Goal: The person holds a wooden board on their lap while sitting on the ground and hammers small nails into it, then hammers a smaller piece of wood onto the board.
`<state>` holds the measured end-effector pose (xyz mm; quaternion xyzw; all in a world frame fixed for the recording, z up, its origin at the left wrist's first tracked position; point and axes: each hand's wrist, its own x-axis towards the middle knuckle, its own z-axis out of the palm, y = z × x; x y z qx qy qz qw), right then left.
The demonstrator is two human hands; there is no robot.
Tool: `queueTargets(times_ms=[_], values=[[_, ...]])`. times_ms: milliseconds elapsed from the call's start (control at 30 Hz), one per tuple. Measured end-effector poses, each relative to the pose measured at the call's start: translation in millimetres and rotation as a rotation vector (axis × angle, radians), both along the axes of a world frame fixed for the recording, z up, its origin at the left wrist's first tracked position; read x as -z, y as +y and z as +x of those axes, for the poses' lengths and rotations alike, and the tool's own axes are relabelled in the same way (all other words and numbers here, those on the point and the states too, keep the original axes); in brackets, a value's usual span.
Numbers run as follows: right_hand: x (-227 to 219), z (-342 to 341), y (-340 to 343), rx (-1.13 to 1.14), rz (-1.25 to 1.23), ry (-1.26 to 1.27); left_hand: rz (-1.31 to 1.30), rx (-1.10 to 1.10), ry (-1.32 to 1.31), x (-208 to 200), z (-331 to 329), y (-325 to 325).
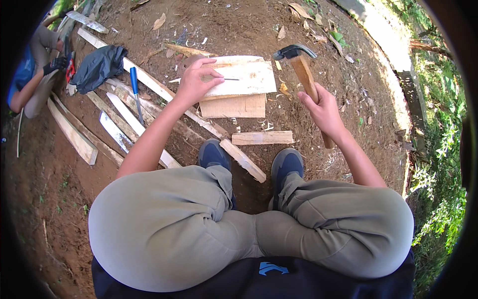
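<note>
My right hand is wrapped round the wooden handle of a claw hammer, its dark metal head raised to the right of the boards. Over the left part of a pale wooden board, my left hand is closed in a pinch. A thin dark nail sticks out from its thumb and finger, above the board's face. Whether the nail's point touches the wood I cannot tell. That board rests on a thicker wooden block, whose near face shows below it.
Two short wood offcuts lie near my shoes. To the left are several long wood strips, a blue-handled tool and a black plastic bag. Another person's gloved hand is at the far left. Plants line the right side.
</note>
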<state>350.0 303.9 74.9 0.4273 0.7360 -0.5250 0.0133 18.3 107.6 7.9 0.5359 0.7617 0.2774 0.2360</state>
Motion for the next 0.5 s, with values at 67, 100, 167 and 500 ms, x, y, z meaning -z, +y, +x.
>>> queueTargets(times_ms=[67, 100, 167, 500], values=[[2.6, -0.4, 0.8, -0.018, -0.016, -0.006, 0.005, 0.019, 0.025, -3.7, 3.4, 2.0], [4.6, 0.7, 0.2, -0.019, -0.032, -0.014, 0.012, 0.035, 0.079, -3.7, 5.8, 3.7], [4.5, 3.2, -2.5, -0.013, -0.054, -0.027, 0.026, 0.064, 0.19, -4.5, 11.2, 6.0], [-1.2, 5.1, 18.0, -0.005, -0.047, 0.053, -0.336, 0.043, 0.07, -157.8, -89.2, -71.1]])
